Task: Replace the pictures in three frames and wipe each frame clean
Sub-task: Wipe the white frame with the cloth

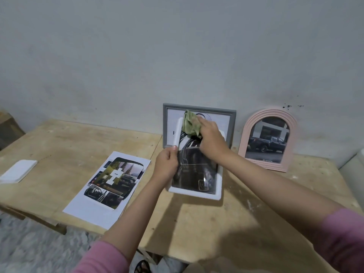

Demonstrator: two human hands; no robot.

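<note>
In front of the grey rectangular frame (199, 112), the left hand (166, 166) grips a white rounded plastic frame (197, 192) while the right hand (209, 141) presses a crumpled green cloth (190, 124) on its glass.

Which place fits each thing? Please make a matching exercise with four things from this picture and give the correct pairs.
Things:
1. green cloth
2. white frame
3. pink arched frame
4. printed sheets

Places:
A. stands against the wall at the right of the table
B. lie flat on the table, left of the hands
C. gripped by the right hand, on the glass
D. held at its left edge by the left hand

Pairs: 1-C, 2-D, 3-A, 4-B
</note>
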